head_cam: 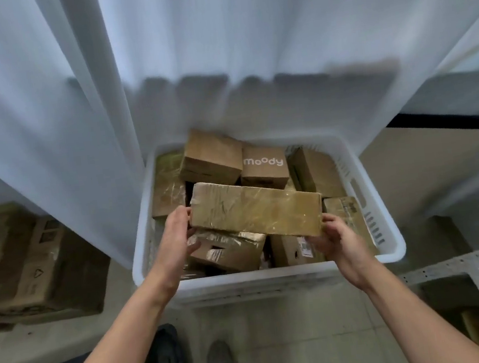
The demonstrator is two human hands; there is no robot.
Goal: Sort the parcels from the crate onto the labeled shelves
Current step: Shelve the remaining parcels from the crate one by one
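Brown cardboard under glossy clear tape: the long flat parcel (255, 209) sits across the top of the load in the white crate (258, 277), slanting from far left to near right. The left hand (176, 236) grips its left end, fingers (184, 217) curled round the short edge. The right hand (339, 240) takes the near right corner, fingers (328, 222) hooked round it. Whether the parcel touches the boxes below, I cannot tell. Behind it in the crate stand a plain brown box (211, 154) and, just beside that, a box printed "moody" (264, 163). A white curtain (215, 34) hangs behind the crate. Worn cartons (33, 264) are stacked at the left, and a shoe (221, 359) shows on the floor (295, 339) below.
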